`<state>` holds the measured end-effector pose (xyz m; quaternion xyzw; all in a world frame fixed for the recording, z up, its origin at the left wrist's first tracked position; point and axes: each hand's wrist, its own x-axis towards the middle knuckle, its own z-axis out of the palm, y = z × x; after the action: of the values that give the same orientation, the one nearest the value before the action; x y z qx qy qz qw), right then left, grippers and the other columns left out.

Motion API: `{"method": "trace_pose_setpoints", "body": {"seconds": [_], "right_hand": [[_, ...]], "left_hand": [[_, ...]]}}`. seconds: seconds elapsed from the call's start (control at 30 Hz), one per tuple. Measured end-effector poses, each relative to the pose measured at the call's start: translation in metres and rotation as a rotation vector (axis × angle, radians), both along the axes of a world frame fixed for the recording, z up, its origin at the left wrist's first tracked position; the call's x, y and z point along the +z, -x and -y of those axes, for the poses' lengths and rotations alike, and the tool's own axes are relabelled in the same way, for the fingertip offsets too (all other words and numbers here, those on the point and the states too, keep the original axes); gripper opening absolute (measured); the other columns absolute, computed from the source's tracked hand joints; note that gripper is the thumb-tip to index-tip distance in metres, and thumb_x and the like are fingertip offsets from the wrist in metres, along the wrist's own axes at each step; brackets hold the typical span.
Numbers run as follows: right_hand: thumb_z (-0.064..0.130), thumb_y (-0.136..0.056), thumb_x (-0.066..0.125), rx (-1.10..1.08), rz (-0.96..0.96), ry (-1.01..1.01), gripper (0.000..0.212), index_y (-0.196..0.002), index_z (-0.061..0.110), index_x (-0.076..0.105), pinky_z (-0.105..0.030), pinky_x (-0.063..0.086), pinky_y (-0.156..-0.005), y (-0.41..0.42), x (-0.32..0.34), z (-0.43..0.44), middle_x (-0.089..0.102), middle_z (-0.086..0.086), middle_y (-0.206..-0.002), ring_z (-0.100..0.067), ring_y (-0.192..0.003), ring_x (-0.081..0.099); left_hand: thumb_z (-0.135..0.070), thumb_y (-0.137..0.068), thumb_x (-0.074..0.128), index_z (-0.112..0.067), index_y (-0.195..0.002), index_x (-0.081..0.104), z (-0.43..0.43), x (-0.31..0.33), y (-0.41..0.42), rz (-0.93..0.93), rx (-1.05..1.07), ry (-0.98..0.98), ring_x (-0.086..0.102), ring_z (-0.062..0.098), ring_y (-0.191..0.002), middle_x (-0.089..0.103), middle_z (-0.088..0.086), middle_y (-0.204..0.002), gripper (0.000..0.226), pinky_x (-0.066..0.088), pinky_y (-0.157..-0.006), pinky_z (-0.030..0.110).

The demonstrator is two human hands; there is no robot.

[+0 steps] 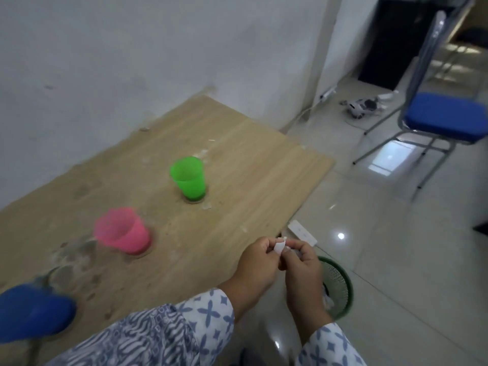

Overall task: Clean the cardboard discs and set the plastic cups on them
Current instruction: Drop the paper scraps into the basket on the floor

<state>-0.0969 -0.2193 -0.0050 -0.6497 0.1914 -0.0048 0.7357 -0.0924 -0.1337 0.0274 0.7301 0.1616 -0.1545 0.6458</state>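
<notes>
Three plastic cups stand in a row on the wooden table [237, 143]. The green cup [188, 178] sits on a cardboard disc [204, 199], and the pink cup [122, 231] sits on another disc [148, 251]. The blue cup [31, 311] is at the near left, blurred, its disc hidden. My left hand [254, 265] and my right hand [301, 273] are together past the table's right edge, both pinching a small white scrap of tissue [280, 246] above a green basket.
A green mesh waste basket [340, 286] with white paper inside stands on the tiled floor below my hands. A white power strip [302, 232] lies by the table's corner. A blue-seated metal chair [443, 117] stands at the right. Crumbs and stains mark the tabletop.
</notes>
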Motion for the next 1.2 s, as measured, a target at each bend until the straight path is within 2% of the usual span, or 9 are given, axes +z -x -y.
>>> {"method": "trace_pose_setpoints", "body": {"seconds": [0.07,0.17,0.3,0.53,0.6,0.67,0.77,1.07,1.2], "right_hand": [[0.0,-0.083,0.057,-0.07,-0.056,0.0,0.013,-0.084,0.01,0.065,-0.027,0.049,-0.055,-0.004,-0.021,0.023,0.066,-0.009,-0.07,-0.013,-0.061,0.059],[0.005,-0.082,0.059,-0.139,-0.16,0.045,0.012,-0.084,0.015,0.066,-0.038,0.054,-0.063,-0.01,-0.062,0.057,0.069,-0.009,-0.077,-0.023,-0.072,0.064],[0.007,-0.081,0.06,-0.202,-0.285,0.074,0.012,-0.081,0.018,0.066,-0.049,0.056,-0.073,-0.016,-0.114,0.091,0.069,-0.009,-0.079,-0.027,-0.077,0.066],[0.009,-0.08,0.06,-0.272,-0.477,0.179,0.011,-0.084,0.018,0.066,-0.035,0.052,-0.074,-0.021,-0.183,0.126,0.068,-0.003,-0.082,-0.02,-0.08,0.063],[0.011,-0.079,0.06,-0.248,-0.513,0.204,0.015,-0.092,0.014,0.069,-0.037,0.052,-0.076,-0.019,-0.202,0.132,0.069,-0.004,-0.085,-0.021,-0.082,0.063],[0.014,-0.079,0.061,-0.244,-0.538,0.211,0.018,-0.095,0.015,0.07,-0.04,0.053,-0.079,-0.017,-0.221,0.138,0.07,-0.004,-0.088,-0.021,-0.084,0.063],[0.013,-0.081,0.06,-0.259,-0.574,0.238,0.027,-0.106,0.014,0.068,-0.041,0.051,-0.085,-0.016,-0.243,0.144,0.069,-0.006,-0.099,-0.023,-0.092,0.062],[0.006,-0.085,0.05,-0.271,-0.624,0.34,0.036,-0.118,0.012,0.061,-0.035,0.046,-0.088,-0.033,-0.286,0.157,0.06,-0.013,-0.118,-0.028,-0.104,0.057],[0.01,-0.085,0.049,-0.244,-0.64,0.319,0.044,-0.128,0.019,0.053,-0.042,0.047,-0.093,-0.041,-0.302,0.158,0.055,-0.012,-0.129,-0.028,-0.11,0.055]], "left_hand": [[-0.012,-0.095,0.049,-0.028,-0.092,0.061,0.024,-0.02,-0.011,-0.062,-0.06,-0.014,0.062,0.005,-0.076,0.067,-0.007,-0.086,0.021,0.045,-0.06,0.011],[-0.011,-0.095,0.049,-0.026,-0.089,0.061,0.061,-0.053,-0.026,-0.181,-0.127,-0.011,0.06,0.005,-0.075,0.065,-0.005,-0.085,0.019,0.044,-0.055,0.008],[-0.025,-0.094,0.055,-0.025,-0.093,0.064,0.098,-0.109,-0.041,-0.374,-0.175,-0.003,0.064,0.017,-0.093,0.07,0.003,-0.1,0.009,0.048,-0.072,0.023],[0.005,-0.086,0.048,-0.021,-0.082,0.066,0.138,-0.192,-0.053,-0.529,-0.256,0.022,0.063,0.012,-0.078,0.07,0.002,-0.084,0.031,0.049,-0.066,0.02],[0.002,-0.086,0.049,-0.021,-0.089,0.066,0.145,-0.21,-0.053,-0.56,-0.275,0.003,0.062,0.01,-0.077,0.07,0.004,-0.091,0.028,0.049,-0.068,0.021],[-0.007,-0.087,0.052,-0.019,-0.113,0.063,0.151,-0.228,-0.053,-0.57,-0.305,-0.001,0.062,0.012,-0.089,0.068,0.006,-0.108,0.031,0.051,-0.084,0.027],[-0.01,-0.09,0.05,-0.017,-0.143,0.036,0.159,-0.24,-0.054,-0.592,-0.341,-0.008,0.054,0.018,-0.116,0.055,0.006,-0.132,0.056,0.044,-0.104,0.037],[0.006,-0.093,0.04,-0.013,-0.149,0.021,0.159,-0.26,-0.065,-0.541,-0.395,-0.049,0.037,0.019,-0.134,0.037,0.005,-0.15,0.061,0.035,-0.091,0.021],[0.005,-0.093,0.04,-0.015,-0.149,0.021,0.154,-0.27,-0.069,-0.545,-0.411,-0.064,0.034,0.018,-0.137,0.033,0.003,-0.152,0.062,0.033,-0.094,0.021]]}}
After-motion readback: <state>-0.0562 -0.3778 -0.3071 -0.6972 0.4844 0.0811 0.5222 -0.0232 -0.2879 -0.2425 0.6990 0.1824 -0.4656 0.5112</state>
